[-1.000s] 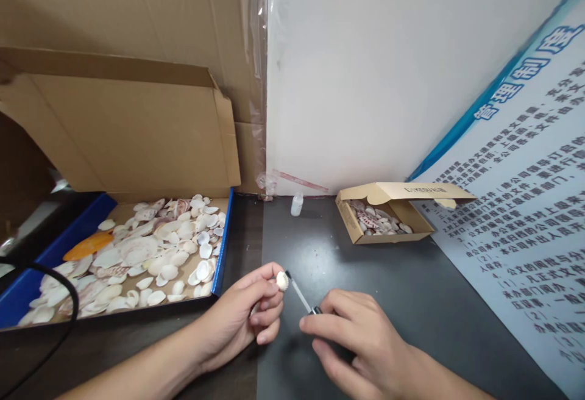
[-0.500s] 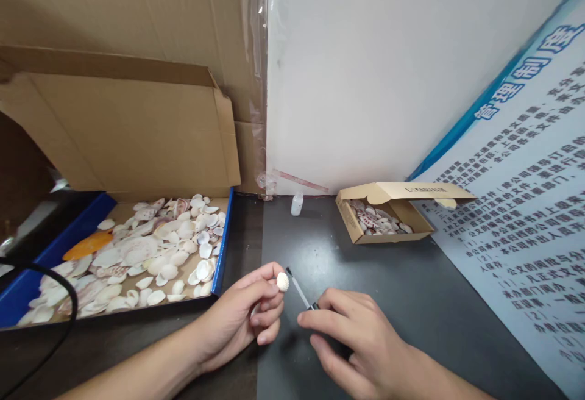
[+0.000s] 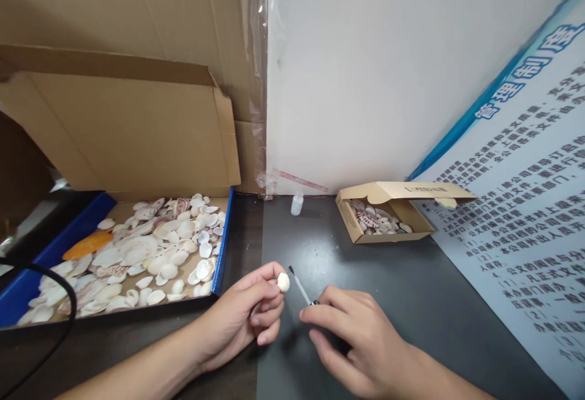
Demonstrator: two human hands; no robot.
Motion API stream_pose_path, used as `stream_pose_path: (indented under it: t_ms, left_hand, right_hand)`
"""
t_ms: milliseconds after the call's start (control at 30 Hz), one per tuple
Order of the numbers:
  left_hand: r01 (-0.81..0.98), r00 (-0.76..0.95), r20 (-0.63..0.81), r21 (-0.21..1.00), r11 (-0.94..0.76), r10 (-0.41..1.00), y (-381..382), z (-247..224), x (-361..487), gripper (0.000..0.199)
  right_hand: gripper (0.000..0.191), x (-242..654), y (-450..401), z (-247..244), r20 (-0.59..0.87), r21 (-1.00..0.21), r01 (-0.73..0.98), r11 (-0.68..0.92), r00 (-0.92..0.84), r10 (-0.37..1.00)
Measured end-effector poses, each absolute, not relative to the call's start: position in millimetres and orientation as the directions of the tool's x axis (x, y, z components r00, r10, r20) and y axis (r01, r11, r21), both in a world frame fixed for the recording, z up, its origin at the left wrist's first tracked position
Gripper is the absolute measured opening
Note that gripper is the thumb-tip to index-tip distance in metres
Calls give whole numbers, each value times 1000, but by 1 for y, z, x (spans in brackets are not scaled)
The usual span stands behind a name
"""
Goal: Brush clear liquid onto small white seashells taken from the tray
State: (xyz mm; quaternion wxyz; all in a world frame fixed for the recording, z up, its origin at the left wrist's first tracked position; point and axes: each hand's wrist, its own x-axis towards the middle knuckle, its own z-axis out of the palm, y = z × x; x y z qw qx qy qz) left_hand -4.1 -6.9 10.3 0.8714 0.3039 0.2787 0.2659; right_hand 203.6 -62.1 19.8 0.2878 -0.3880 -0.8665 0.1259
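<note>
Between thumb and forefinger, my left hand (image 3: 258, 311) pinches a small white ribbed seashell (image 3: 284, 282) above the dark table. My right hand (image 3: 351, 339) is closed on a small brush (image 3: 300, 289) with a pale stem and a dark tip; its cap end is mostly covered by my fingers. The brush tip points up and left, just right of the shell, with a narrow gap between them. Farther back on the table stands a small clear bottle (image 3: 297, 203) with whitish contents.
On the left, an open blue-sided cardboard box (image 3: 223, 244) holds many pale shells and one orange shell (image 3: 88, 246). A smaller open carton (image 3: 393, 238) with shells sits at the back right. A black cable (image 3: 68, 284) curves at the left edge. A printed poster (image 3: 525, 205) borders the right.
The brush tip has shifted slightly right, away from the shell. My left hand and the shell have barely moved.
</note>
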Motion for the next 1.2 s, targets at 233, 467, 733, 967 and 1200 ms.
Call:
stream_pose_path:
  t_ms: [233,467,733,967,1200]
  left_hand:
    - [-305,703,-327,664,683,632,-7,8,-4,6]
    - [-304,711,-317,667,680,628,-7,9,-5,8]
    - [-307,709,-313,670,676,632,-7,9,-5,9]
    - [-301,707,-324,666,682,629,-7,8,-5,7]
    - [-300,713,-317,669,680,626,-6,7,-5,6]
  right_hand:
    - [24,203,-63,17,401,-420,577,701,-575,714]
    - [16,205,-62,12,432,-443,565,696,-546,718]
    - [10,204,-62,11,420,-467,577,671,-523,742]
    - [15,204,-63,12,426,-477,562,676,-525,737]
    - [12,204,-63,14,447,-475,593,650,-474,759]
